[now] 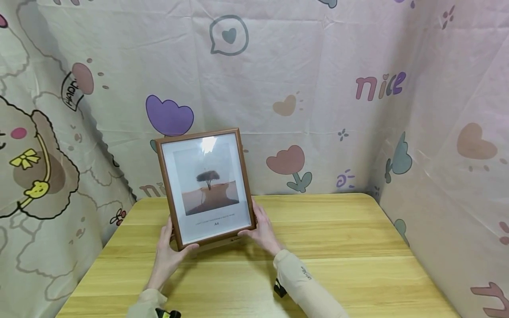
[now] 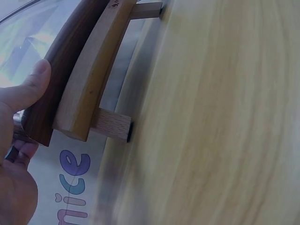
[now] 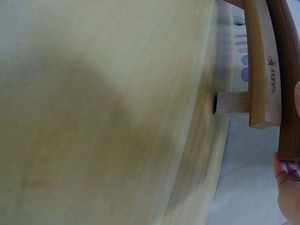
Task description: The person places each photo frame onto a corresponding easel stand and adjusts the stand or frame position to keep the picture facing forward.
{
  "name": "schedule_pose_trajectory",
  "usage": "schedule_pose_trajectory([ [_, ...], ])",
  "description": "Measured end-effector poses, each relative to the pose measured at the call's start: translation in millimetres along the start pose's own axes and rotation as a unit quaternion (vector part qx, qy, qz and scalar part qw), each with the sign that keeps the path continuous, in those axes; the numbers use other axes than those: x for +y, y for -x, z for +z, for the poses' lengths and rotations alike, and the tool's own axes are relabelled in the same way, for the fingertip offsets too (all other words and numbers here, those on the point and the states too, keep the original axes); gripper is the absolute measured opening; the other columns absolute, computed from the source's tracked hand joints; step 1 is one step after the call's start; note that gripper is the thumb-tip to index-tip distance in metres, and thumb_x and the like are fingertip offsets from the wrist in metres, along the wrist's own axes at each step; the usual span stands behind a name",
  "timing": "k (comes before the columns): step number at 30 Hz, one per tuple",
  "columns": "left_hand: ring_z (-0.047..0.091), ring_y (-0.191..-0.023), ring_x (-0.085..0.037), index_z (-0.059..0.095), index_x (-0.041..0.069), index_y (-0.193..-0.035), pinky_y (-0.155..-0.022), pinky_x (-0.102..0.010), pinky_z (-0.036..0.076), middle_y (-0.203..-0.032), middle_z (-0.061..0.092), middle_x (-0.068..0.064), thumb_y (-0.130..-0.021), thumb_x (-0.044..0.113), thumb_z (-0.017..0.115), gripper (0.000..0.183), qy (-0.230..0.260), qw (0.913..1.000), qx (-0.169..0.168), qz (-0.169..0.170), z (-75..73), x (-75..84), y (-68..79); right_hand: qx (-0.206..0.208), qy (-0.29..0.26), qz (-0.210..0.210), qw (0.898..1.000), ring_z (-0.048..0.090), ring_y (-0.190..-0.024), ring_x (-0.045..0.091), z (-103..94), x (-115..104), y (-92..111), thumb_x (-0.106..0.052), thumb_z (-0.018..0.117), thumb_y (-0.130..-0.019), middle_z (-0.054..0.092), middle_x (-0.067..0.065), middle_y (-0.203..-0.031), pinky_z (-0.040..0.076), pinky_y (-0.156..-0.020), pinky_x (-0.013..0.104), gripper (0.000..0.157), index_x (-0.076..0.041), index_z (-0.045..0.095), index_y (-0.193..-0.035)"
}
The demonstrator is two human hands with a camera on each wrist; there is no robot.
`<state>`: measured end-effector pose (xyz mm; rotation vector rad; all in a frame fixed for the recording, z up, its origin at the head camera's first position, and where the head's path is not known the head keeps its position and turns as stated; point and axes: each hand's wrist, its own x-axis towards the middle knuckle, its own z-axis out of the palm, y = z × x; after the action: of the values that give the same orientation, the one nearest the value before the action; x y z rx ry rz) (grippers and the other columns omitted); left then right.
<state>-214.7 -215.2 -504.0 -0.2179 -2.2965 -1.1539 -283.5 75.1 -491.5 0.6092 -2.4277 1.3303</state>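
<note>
A brown-edged photo frame [image 1: 210, 201] leans back, slightly tilted to the left, at the far left-centre of the table. Behind its glass is a print of a tree, with "A4" below. My left hand [image 1: 169, 258] grips the lower left corner, thumb on the front edge and fingers behind. At the lower right corner my right hand [image 1: 262, 229] holds it the same way. Against the frame's bottom edge lies the light wooden ledge of a stand [image 2: 86, 93], whose short legs have black tips. Whether the ledge bears the frame's weight I cannot tell.
The wooden table [image 1: 318, 247] stretches toward me and to the right. Behind it and on both sides hangs a patterned cloth [image 1: 254, 79] with flowers, hearts and lettering. Black wrist straps [image 1: 280, 288] sit at the sleeves.
</note>
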Motion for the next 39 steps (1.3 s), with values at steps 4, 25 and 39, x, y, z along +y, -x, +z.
schedule_pose_trajectory([
  [4,0.038,-0.109,0.016,0.014,0.014,-0.163,-0.092,0.004,0.030,-0.129,0.049,-0.019,-0.069,0.009,0.092,0.122,0.004,1.0000,0.001,0.002,1.4,-1.5,0.8,0.004,0.011,0.000,1.000,0.057,-0.110,0.028,1.5,0.8,1.2,-0.017,0.094,-0.066,0.054,0.018,-0.132,0.051,-0.101,0.045,0.119,-0.008,0.022,-0.161],
  [25,0.035,-0.110,0.016,0.014,0.015,-0.163,-0.092,0.003,0.029,-0.132,0.049,-0.018,-0.069,0.010,0.092,0.122,-0.001,1.0000,0.003,0.004,5.7,-8.3,2.0,0.002,0.016,0.014,1.000,0.057,-0.120,0.031,5.1,2.8,3.3,-0.016,0.094,-0.067,0.053,0.018,-0.136,0.045,-0.110,0.048,0.118,-0.007,0.022,-0.161],
  [39,0.034,-0.109,0.017,0.012,0.014,-0.163,-0.091,-0.013,0.037,-0.133,0.048,-0.018,-0.072,0.013,0.091,0.121,-0.021,0.9998,-0.002,-0.005,4.8,-7.0,3.3,-0.002,0.024,0.031,0.999,0.053,-0.129,0.038,6.5,2.9,3.6,-0.017,0.093,-0.068,0.049,0.022,-0.144,0.042,-0.112,0.052,0.116,-0.003,0.023,-0.159],
])
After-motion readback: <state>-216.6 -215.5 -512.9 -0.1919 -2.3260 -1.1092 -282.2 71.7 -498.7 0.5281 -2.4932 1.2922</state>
